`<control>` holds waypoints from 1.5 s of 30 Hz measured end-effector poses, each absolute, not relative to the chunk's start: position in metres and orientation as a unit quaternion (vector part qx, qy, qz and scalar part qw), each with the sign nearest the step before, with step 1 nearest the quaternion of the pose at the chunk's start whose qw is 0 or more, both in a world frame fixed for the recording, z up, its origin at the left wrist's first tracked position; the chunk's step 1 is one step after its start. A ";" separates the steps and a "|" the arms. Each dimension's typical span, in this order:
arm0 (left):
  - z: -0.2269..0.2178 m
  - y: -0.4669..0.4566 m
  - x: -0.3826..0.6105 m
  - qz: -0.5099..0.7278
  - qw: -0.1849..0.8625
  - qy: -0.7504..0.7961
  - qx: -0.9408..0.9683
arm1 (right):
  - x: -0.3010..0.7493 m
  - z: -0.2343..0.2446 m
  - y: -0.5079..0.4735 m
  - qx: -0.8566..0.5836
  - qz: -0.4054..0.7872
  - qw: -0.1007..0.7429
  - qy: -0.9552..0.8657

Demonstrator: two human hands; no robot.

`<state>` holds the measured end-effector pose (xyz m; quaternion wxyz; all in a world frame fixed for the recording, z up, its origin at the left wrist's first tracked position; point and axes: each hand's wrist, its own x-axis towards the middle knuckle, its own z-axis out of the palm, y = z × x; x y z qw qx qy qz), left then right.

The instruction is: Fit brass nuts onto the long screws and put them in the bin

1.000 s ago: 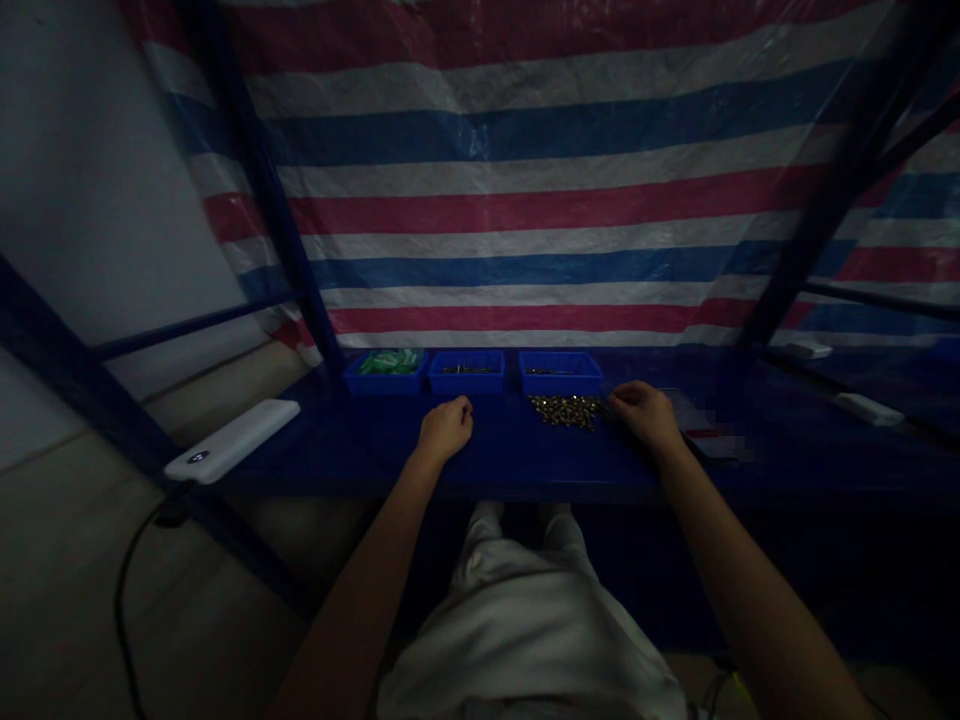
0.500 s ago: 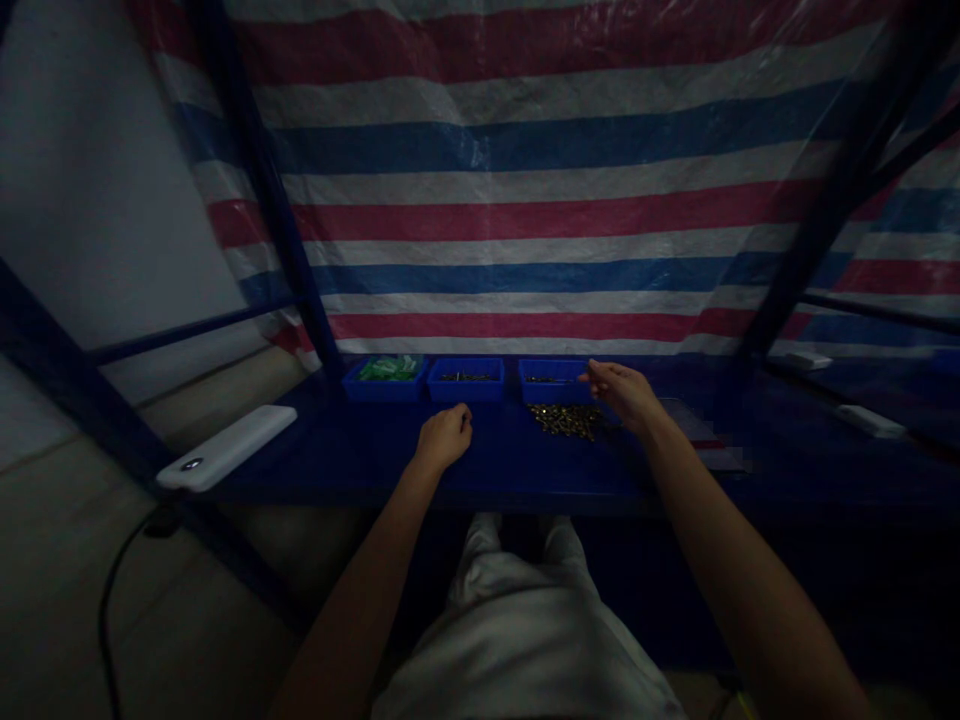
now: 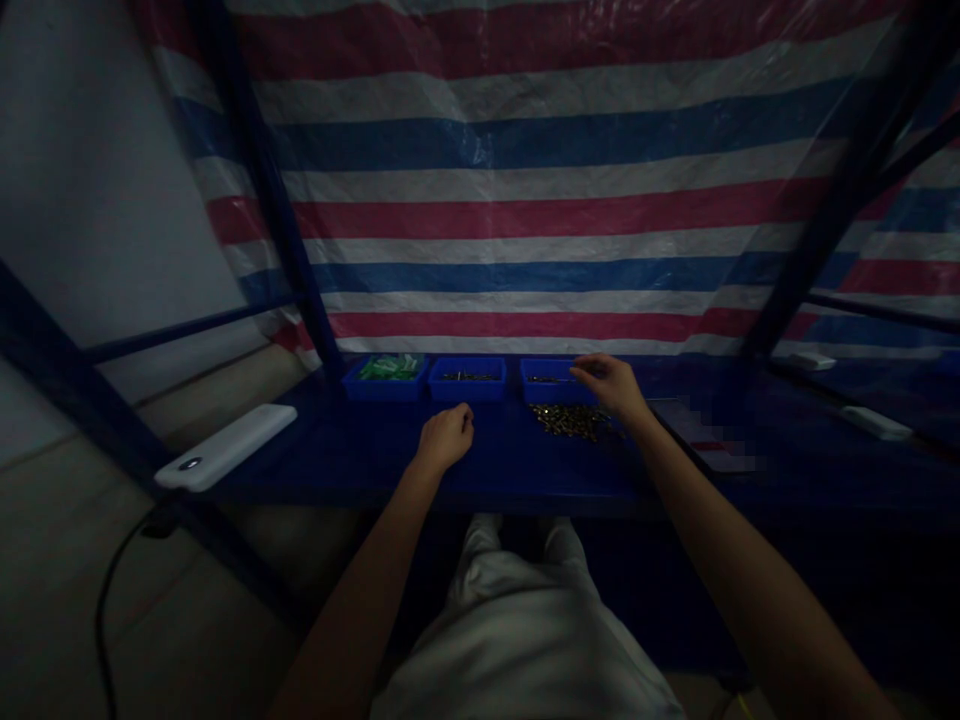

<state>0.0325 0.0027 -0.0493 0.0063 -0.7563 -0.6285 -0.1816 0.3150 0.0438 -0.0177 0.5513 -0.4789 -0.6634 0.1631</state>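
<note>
Backdrop: Striped tarpaulin (image 3: 525, 200) in red, white and blue hung behind a dim blue tabletop (image 3: 360, 450), framed by dark blue metal posts.

Bins: three blue trays stood in a row along the back edge, within arm's reach — the left tray (image 3: 386, 377) held pale green pieces, the middle tray (image 3: 466, 379) and right tray (image 3: 551, 378) held small dark metal parts, too dim to identify.

Loose parts: a pile of small brass-coloured pieces (image 3: 574, 420) lay spread on the tabletop just in front of the right tray, apparently tipped out so single pieces could be picked off.

Right hand: the right hand (image 3: 607, 385) hovered over the near rim of the right tray, beyond the pile, fingers drawn together as if pinching something small; whether a piece sat between the fingertips could not be told.

Left hand: the left hand (image 3: 448, 437) rested on the tabletop in front of the middle tray, curled into a loose fist; anything inside it was hidden.

Edge of scene: a white power bank (image 3: 225, 447) lay at the tabletop's left corner, a dark cable trailing below it to the floor.
</note>
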 end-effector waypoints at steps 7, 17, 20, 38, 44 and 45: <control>-0.051 0.004 0.032 -0.182 0.017 -0.625 -0.759 | 0.322 -0.027 0.026 -0.441 -0.086 0.466 -0.762; -0.052 0.005 0.031 -0.181 0.014 -0.629 -0.756 | 0.315 -0.022 0.018 -0.421 0.001 0.610 -0.672; -0.053 0.005 0.030 -0.185 0.018 -0.625 -0.758 | 0.312 -0.019 0.023 -0.393 0.181 0.683 -0.588; -0.051 0.004 0.031 -0.178 0.005 -0.632 -0.755 | 0.314 -0.003 0.057 -0.314 0.497 0.652 -0.479; -0.053 0.006 0.031 -0.184 0.019 -0.622 -0.761 | 0.311 -0.007 0.075 -0.410 0.316 0.662 -0.542; -0.053 0.006 0.031 -0.184 0.020 -0.621 -0.761 | 0.312 -0.008 0.078 -0.445 0.261 0.646 -0.563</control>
